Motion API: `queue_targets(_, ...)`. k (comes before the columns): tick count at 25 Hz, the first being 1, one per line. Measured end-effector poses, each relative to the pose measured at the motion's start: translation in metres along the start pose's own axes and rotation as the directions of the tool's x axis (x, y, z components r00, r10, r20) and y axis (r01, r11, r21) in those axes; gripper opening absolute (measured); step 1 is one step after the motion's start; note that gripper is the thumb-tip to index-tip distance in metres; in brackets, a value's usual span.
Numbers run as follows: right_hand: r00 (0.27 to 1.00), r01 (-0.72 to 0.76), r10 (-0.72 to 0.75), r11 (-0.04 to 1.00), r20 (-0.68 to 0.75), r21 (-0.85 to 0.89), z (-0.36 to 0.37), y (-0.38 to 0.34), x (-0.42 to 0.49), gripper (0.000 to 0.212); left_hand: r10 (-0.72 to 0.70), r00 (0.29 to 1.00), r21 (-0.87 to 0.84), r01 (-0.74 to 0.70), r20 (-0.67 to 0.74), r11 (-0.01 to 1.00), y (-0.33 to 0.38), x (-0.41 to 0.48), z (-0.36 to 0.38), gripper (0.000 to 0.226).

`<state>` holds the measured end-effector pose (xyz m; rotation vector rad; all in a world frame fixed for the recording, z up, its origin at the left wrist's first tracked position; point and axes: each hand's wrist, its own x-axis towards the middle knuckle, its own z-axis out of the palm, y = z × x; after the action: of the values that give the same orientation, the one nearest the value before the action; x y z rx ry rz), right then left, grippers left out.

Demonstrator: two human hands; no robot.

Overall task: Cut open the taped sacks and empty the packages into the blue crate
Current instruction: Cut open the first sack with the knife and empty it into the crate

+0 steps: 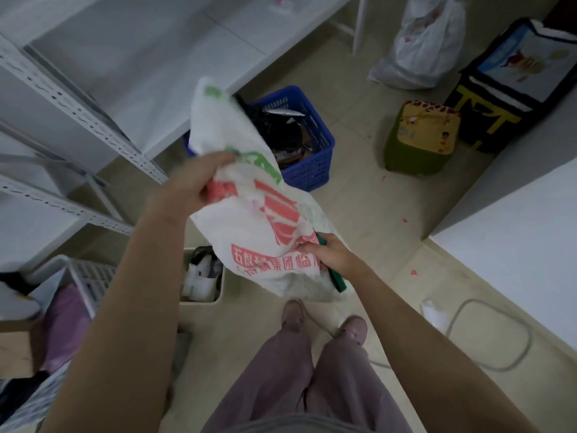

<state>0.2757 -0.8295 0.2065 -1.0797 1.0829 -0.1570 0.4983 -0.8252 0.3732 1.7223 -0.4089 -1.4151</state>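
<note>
I hold a white woven sack with red and green print up in front of me. It hangs limp and crumpled. My left hand grips its upper part, and my right hand pinches its lower edge together with a green-handled cutter. Behind the sack, on the floor, stands the blue crate with dark packages inside; the sack's top covers the crate's left side.
White metal shelving runs along the left. A small beige bin with scraps sits by my feet. A green stool, a black and yellow insulated box and a white plastic bag stand at the right. A cable loops across the floor.
</note>
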Motion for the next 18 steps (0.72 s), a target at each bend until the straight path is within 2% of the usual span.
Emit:
queue_targets(1, 0.998, -0.022, 0.02, 0.999, 0.061, 0.041, -0.002, -0.01, -0.003, 0.005, 0.149, 0.986, -0.163, -0.135, 0.073, 0.977, 0.008, 0.001, -0.003, 0.019)
queue_targets(2, 0.995, -0.037, 0.027, 0.995, 0.098, 0.093, -0.006, -0.019, -0.005, 0.007, 0.278, 0.952, -0.252, -0.24, 0.128, 0.937, 0.014, -0.004, -0.002, 0.026)
queue_targets(3, 0.991, -0.057, 0.036, 0.984, 0.125, 0.169, -0.013, -0.025, -0.009, 0.008, 0.355, 0.924, -0.235, -0.317, 0.14, 0.919, 0.015, 0.004, -0.005, 0.035)
queue_targets(4, 0.989, -0.09, 0.055, 0.961, 0.136, 0.261, -0.021, -0.028, -0.013, 0.013, 0.412, 0.903, -0.133, -0.397, 0.119, 0.908, 0.009, 0.012, -0.006, 0.041)
queue_targets(5, 0.987, -0.122, 0.078, 0.93, 0.137, 0.348, -0.031, -0.03, -0.02, 0.021, 0.437, 0.897, 0.066, -0.441, 0.064, 0.895, -0.002, 0.02, -0.005, 0.041)
queue_targets(6, 0.985, -0.14, 0.082, 0.892, 0.151, 0.429, -0.039, -0.03, -0.026, 0.032, 0.434, 0.901, 0.273, -0.42, 0.011, 0.865, -0.019, 0.028, -0.005, 0.038)
queue_targets(7, 0.984, -0.15, 0.079, 0.856, 0.161, 0.496, -0.047, -0.028, -0.033, 0.048, 0.405, 0.914, 0.411, -0.357, -0.032, 0.839, -0.039, 0.034, -0.003, 0.043)
queue_targets(8, 0.982, -0.161, 0.078, 0.819, 0.172, 0.551, -0.052, -0.026, -0.038, 0.064, 0.337, 0.941, 0.436, -0.291, -0.028, 0.852, -0.063, 0.033, 0.001, 0.048)
queue_targets(9, 0.981, -0.166, 0.068, 0.785, 0.184, 0.597, -0.056, -0.023, -0.043, 0.075, 0.286, 0.957, 0.454, -0.272, 0.039, 0.849, -0.088, 0.031, 0.008, 0.053)
queue_targets(10, 0.98, -0.169, 0.059, 0.757, 0.191, 0.631, -0.058, -0.018, -0.045, 0.081, 0.299, 0.945, 0.494, -0.325, 0.135, 0.806, -0.108, 0.027, 0.019, 0.055)
queue_targets(12, 0.98, -0.169, 0.054, 0.735, 0.192, 0.656, -0.053, -0.012, -0.049, 0.082, 0.393, 0.869, 0.573, -0.494, 0.3, 0.654, -0.128, 0.021, 0.046, 0.051)
queue_targets(15, 0.986, -0.145, 0.039, 0.697, 0.165, 0.702, -0.043, -0.005, -0.054, 0.068, 0.464, 0.771, 0.491, -0.636, 0.437, 0.596, -0.126, 0.018, 0.078, 0.049)
queue_targets(17, 0.989, -0.138, 0.06, 0.659, 0.132, 0.74, -0.045, -0.002, -0.057, 0.067, 0.389, 0.715, 0.513, -0.693, 0.581, 0.507, -0.125, 0.014, 0.088, 0.065)
queue_targets(18, 0.989, -0.144, 0.078, 0.628, 0.122, 0.764, -0.048, 0.0, -0.058, 0.071, 0.283, 0.708, 0.576, -0.696, 0.646, 0.429, -0.129, 0.012, 0.088, 0.081)
